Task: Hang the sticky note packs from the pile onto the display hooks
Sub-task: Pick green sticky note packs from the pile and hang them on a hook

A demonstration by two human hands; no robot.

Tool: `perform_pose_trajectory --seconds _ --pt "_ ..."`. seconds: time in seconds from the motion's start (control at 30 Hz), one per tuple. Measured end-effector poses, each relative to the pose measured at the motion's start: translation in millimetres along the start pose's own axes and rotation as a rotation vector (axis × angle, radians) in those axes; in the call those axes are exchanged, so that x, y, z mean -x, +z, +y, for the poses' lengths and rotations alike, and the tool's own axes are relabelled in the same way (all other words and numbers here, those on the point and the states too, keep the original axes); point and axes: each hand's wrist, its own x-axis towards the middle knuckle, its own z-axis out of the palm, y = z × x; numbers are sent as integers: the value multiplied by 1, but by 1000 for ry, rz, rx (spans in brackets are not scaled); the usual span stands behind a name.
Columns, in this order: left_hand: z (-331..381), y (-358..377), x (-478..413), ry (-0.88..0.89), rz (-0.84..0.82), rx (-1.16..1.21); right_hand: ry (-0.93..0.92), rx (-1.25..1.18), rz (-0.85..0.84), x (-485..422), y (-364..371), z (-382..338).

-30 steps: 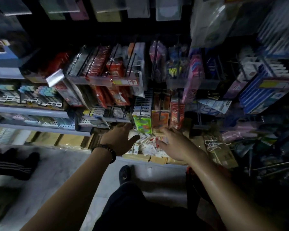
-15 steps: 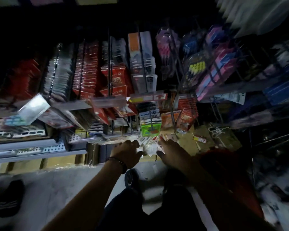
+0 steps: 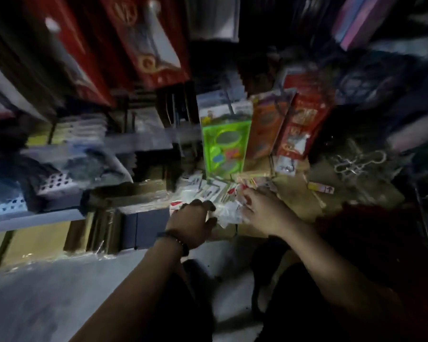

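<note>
A pile of small sticky note packs [image 3: 213, 191] in clear plastic lies on brown cartons low in the display. My left hand [image 3: 192, 222], with a dark bracelet on the wrist, curls over the pile's near left edge. My right hand [image 3: 262, 211] reaches in from the right, fingers bent on a crinkled clear pack [image 3: 229, 213] that lies between both hands. The frame is blurred and dim, so the exact grip of each hand is unclear. Above the pile hang a green pack [image 3: 224, 146] and orange packs [image 3: 267, 127] on hooks.
Red packets [image 3: 143, 45] hang at the upper left. Grey shelves [image 3: 35, 215] with boxed goods run along the left, with brown cartons [image 3: 35, 240] beneath. Metal clips [image 3: 356, 164] lie on a carton at the right. Grey floor and my dark trousers fill the bottom.
The view has dropped down and closed in on the pile. Both hands have gone lower into the packs and drawn closer together around the crinkled clear pack.
</note>
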Motion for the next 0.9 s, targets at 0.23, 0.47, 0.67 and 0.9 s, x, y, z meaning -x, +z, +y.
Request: perform_pose_trajectory --seconds 0.23,0.47,0.67,0.9 --pt "-19 40 87 -14 54 22 19 -67 111 83 24 1" --pt "-42 65 115 -62 -3 53 21 -105 135 111 66 -5" --pt "-81 94 82 -153 -74 146 66 -197 17 72 110 -21" --pt "-146 147 9 -415 -186 389 171 -329 -94 -26 182 -46"
